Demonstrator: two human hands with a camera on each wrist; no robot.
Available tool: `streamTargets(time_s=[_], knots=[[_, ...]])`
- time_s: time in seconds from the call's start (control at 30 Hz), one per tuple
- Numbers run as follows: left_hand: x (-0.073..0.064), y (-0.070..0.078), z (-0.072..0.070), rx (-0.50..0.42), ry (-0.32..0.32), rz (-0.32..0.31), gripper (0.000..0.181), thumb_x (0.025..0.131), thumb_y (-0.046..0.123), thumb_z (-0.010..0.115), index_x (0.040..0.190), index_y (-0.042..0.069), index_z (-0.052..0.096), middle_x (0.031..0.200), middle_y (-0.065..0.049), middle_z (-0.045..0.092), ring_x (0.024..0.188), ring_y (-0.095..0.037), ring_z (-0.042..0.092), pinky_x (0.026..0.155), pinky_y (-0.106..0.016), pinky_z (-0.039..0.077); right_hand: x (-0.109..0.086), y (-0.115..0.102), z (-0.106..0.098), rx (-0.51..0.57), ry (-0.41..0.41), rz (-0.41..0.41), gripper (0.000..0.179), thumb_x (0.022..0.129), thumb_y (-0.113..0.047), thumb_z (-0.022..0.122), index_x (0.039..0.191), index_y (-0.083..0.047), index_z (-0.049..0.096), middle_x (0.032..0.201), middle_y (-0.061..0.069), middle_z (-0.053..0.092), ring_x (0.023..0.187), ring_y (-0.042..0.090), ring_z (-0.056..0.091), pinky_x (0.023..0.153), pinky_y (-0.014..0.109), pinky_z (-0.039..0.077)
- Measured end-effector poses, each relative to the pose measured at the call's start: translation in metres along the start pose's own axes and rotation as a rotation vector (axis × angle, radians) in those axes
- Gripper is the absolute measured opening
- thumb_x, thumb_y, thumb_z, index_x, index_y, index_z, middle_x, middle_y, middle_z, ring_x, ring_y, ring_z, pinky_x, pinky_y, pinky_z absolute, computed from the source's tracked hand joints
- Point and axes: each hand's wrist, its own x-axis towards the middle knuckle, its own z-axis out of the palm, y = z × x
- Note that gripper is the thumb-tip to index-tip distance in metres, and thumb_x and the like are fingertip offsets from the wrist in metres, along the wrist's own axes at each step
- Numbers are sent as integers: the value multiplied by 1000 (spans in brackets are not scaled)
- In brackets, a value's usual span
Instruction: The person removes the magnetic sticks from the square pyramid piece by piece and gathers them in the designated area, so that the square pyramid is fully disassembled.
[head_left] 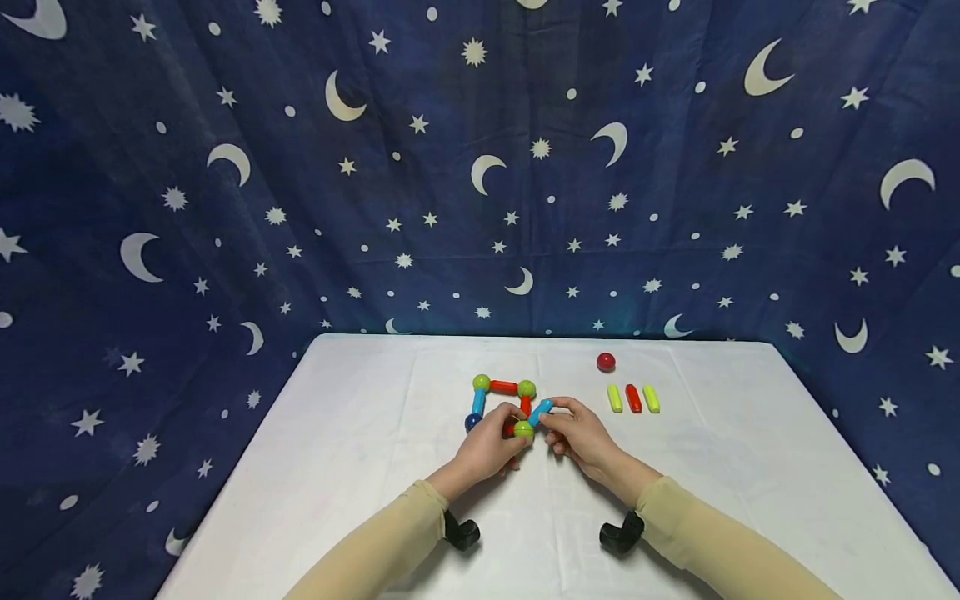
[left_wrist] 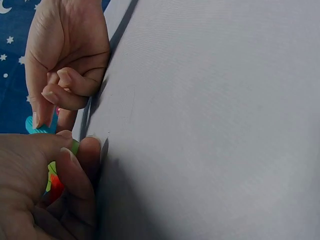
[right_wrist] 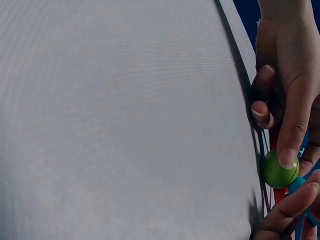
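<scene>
Pinching the blue rod (head_left: 540, 412) between thumb and forefinger, my right hand (head_left: 585, 437) holds it at the near right corner of a four-sided frame; my remaining right fingers are curled in beneath. My left hand (head_left: 489, 443) pinches the corner's green ball (head_left: 523, 430) between thumb and fingertip. The governing relation is between rod and ball: the rod lies to the right of the ball and slightly beyond it, its long axis slanting from a near left end, directed at the ball, to a far right end. My right hand is the nearer to the rod, my left to the ball. The rod's near end is against the ball or just beside it; I cannot tell whether they touch.

The frame's other corners are a dark blue ball (head_left: 473, 422) at near left and two further green balls, far left (head_left: 482, 382) and far right. A red rod (head_left: 504, 387) forms the far side. Right of my hands lie a loose red ball (head_left: 606, 362) and, nearer me, two yellow rods (head_left: 615, 398) flanking a red one. No brand, label or writing is legible; the backdrop (head_left: 555, 225) bears only moons, stars and dots.
</scene>
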Motion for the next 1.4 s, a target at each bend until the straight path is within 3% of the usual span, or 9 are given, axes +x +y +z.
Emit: streamTargets(time_s=[0.27,0.63,0.97,1.4], knots=[[2,1,3,4,31,-5,31,95,20,76,119,12,57,97,-1,58,49,-13,60,46,-31,52,1,2,-2,-25,15,-6,42,99,-16,69,134,-5,48,78,6,63,56,11,52,52,22,46],[4,-1,2,-65,39,-60,36,93,22,79,119,14,55,73,-1,62,49,-16,61,47,-31,52,3,4,1,-56,19,-43,43,100,-13,68,134,-7,43,87,10,65,55,11,52,49,22,46],[5,0,0,-82,34,-57,33,92,23,80,113,14,56,77,-2,62,51,-16,62,47,-32,52,4,7,1,-75,44,-48,41,100,-12,68,133,-8,45,88,12,65,53,13,53,48,23,47],[4,1,-1,-59,28,-53,31,93,21,79,112,15,56,76,0,64,51,-15,63,46,-31,52,1,6,2,-99,45,-64,39,100,-13,67,132,-8,45,76,11,59,49,14,49,47,24,44]])
